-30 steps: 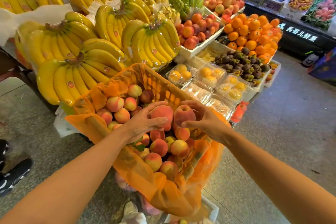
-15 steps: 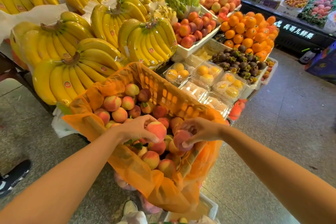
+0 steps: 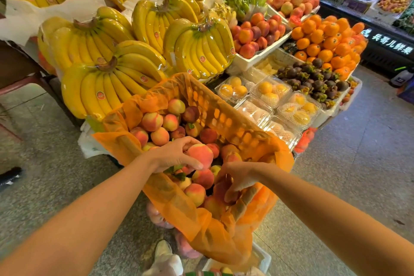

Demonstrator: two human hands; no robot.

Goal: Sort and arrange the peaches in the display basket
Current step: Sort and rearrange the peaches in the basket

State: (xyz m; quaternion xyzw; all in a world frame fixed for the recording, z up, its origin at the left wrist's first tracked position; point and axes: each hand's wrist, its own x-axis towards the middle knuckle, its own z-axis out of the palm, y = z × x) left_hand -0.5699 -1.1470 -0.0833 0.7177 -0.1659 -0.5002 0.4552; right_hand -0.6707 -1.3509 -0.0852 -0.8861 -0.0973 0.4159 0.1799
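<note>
While the left hand (image 3: 174,157) curls around one peach (image 3: 200,154) over the basket (image 3: 224,116), the right hand (image 3: 242,176) pinches another peach (image 3: 218,189) by its near wall; it is better to lower both softly into gaps.

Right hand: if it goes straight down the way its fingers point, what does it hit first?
Probably the lower peach in the near corner of the basket, just under the held peach in the right hand; gap unclear.

Pink-yellow peaches (image 3: 156,121), orange mesh basket (image 3: 226,119)
</note>
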